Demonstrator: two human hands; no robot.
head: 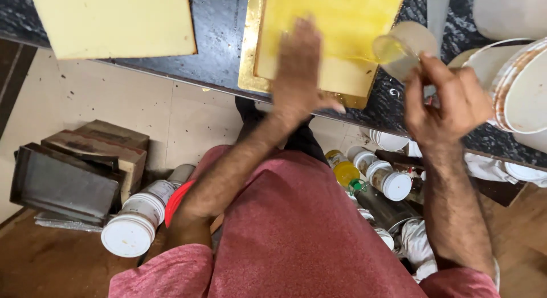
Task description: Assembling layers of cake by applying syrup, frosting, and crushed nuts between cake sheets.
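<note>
We look down at a dark speckled stone bench point(219, 41). On it, at the top left, lies a big pale yellow flat slab point(114, 21) with a thin brown edge. To the right of that slab sits a gold square board point(250, 58), and on the board lies a bright yellow wet-looking flat sheet point(336, 30).

At the far right of the bench we see a stack of white round buckets point(521, 84) with brown stains on the rims.

We wear a dark pink shirt point(296, 229). On the tiled floor, low on the left, lies a pile of flat dark metal trays and brown boxes point(74, 172), and a white plastic jar with a white lid point(137, 224) lies on its side just beside them. Under the bench, to the right, more small white-lidded jars point(387, 181) and a yellow-capped bottle point(345, 172) stand close together.

Our left hand point(299, 76) lies flat and open on the yellow sheet, with the fingers spread a little. It looks blurry.

Our right hand point(450, 101) holds a small clear plastic cup point(399, 47) by its side. The cup is tipped toward the yellow sheet, over the sheet's right edge. It has a bit of yellow liquid in it.
</note>
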